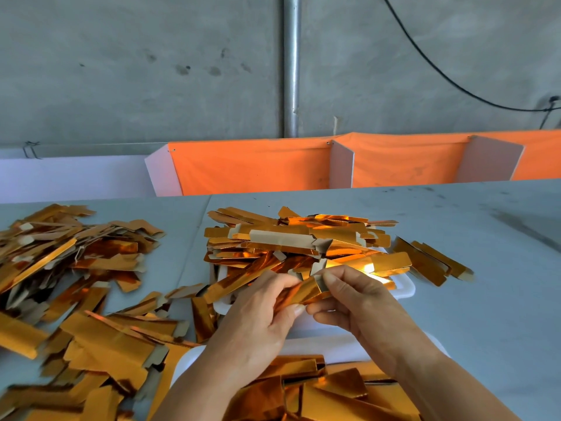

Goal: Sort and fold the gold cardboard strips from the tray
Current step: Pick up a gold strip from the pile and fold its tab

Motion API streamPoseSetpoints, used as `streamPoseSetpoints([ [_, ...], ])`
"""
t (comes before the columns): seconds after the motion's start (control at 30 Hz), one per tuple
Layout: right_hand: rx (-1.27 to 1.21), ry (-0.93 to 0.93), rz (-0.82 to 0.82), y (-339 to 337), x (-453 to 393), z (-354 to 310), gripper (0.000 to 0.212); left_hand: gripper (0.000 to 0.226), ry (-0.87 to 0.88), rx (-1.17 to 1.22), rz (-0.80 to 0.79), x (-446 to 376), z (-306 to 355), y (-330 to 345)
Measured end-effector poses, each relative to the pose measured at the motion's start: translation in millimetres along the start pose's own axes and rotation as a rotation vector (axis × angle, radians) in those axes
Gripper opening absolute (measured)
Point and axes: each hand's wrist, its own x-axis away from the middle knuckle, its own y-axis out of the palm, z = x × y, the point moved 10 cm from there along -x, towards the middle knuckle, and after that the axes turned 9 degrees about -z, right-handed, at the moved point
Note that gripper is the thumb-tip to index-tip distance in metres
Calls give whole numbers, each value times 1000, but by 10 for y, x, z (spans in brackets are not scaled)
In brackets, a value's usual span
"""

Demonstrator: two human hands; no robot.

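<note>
A heap of gold cardboard strips (303,244) covers a white tray (405,287) in the middle of the table. My left hand (261,311) and my right hand (349,296) both pinch one gold strip (306,291) just in front of that heap, thumbs meeting under it. The strip is bent, and its grey back shows at the upper end. A second white tray (334,347) lies nearer to me under my wrists, with gold strips (318,387) inside it.
Loose gold strips (76,268) are spread over the left half of the grey table (485,238). A few strips (431,262) lie right of the tray. Orange cloth bins (252,168) with white dividers stand behind the table, against a concrete wall.
</note>
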Motion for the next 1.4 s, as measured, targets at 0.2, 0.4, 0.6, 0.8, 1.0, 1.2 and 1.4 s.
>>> streamPoseSetpoints([
  [0.2,15,19,21,-20,-6,14,23,26,1,-8,1,-4,-3,10],
  [0.4,46,10,36,-23,-2,-1,19,31,1,-11,0,-11,-30,27],
  [0.6,56,22,27,0,-3,12,20,26,3,-13,1,-11,-34,15],
  [0.8,54,22,20,14,-2,6,20,30,-22,-4,2,-13,-55,16],
  [1.0,36,30,13,12,2,15,19,37,-38,-1,9,-17,-80,20],
  [1.2,24,13,-15,24,-1,1,21,39,-24,-11,32,-19,-72,-3],
  [1.4,52,3,-30,33,-11,-3,28,40,-21,-33,52,-10,-98,-11],
])
